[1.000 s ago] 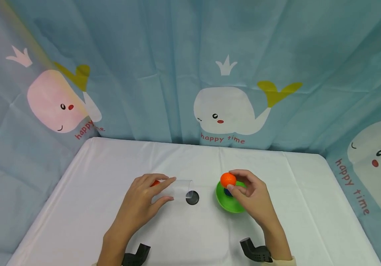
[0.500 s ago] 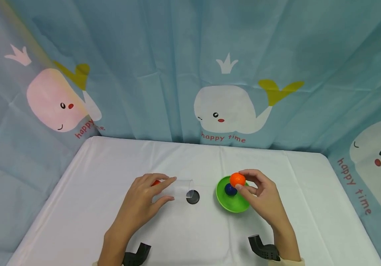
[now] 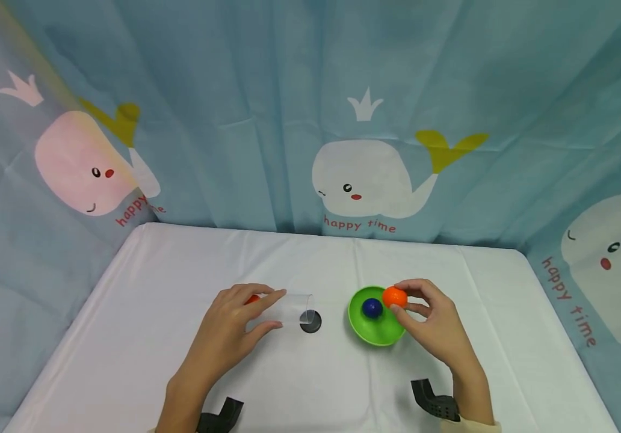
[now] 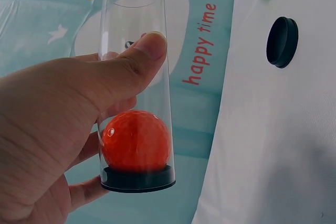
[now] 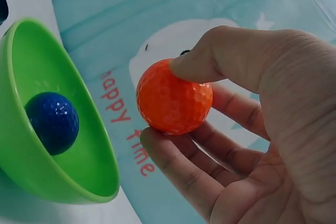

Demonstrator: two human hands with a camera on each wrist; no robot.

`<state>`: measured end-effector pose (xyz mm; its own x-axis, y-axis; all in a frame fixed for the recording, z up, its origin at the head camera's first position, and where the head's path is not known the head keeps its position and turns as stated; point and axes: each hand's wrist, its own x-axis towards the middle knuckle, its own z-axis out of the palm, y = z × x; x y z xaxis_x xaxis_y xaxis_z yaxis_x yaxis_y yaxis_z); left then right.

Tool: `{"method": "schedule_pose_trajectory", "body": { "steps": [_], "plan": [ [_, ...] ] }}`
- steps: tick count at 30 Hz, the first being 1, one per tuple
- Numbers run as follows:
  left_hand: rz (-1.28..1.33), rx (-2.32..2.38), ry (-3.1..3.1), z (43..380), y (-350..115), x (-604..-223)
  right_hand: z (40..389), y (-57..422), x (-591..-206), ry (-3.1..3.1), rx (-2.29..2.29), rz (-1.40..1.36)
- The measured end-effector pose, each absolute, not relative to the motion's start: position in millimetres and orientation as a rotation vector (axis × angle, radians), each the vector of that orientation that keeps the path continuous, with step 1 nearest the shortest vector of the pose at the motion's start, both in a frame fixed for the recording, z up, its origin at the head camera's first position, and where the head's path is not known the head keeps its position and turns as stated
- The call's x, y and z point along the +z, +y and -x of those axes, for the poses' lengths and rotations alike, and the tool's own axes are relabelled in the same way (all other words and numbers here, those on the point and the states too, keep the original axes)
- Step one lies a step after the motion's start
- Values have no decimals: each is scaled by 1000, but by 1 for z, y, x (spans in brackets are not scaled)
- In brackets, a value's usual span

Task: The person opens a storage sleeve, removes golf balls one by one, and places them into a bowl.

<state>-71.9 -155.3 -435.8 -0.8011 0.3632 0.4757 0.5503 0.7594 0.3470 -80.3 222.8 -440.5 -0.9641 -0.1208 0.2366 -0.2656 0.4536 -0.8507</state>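
Observation:
My left hand [image 3: 234, 319] grips a clear plastic tube [image 4: 137, 19] round its side, thumb across the front. At the tube's capped end sits an orange golf ball [image 4: 136, 141], against a black cap [image 4: 139, 179]; the other end has no cap. Between thumb and fingertips, my right hand [image 3: 435, 322] pinches a second orange golf ball [image 5: 174, 97]. That ball overlaps the right rim of a green bowl [image 3: 361, 334] in the head view. Inside the bowl lies a dark blue golf ball [image 5: 52, 123].
A loose black cap [image 3: 310, 322] lies on the white tablecloth [image 3: 299, 385] between the tube and the bowl. Behind the table hangs a blue curtain [image 3: 267, 120] printed with whales. Each wrist wears a black camera mount [image 3: 435, 402].
My right hand has moved to the right with its orange golf ball, from over the bowl's middle to its right rim, uncovering the blue ball. The left hand stays in place.

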Motion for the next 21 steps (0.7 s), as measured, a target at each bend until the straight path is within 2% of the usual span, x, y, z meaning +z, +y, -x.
{"method": "schedule_pose_trajectory", "body": {
  "steps": [21],
  "plan": [
    [674, -693, -2618, 71, -154, -435, 80, 228, -441, -2724, 1312, -284]
  ]
}}
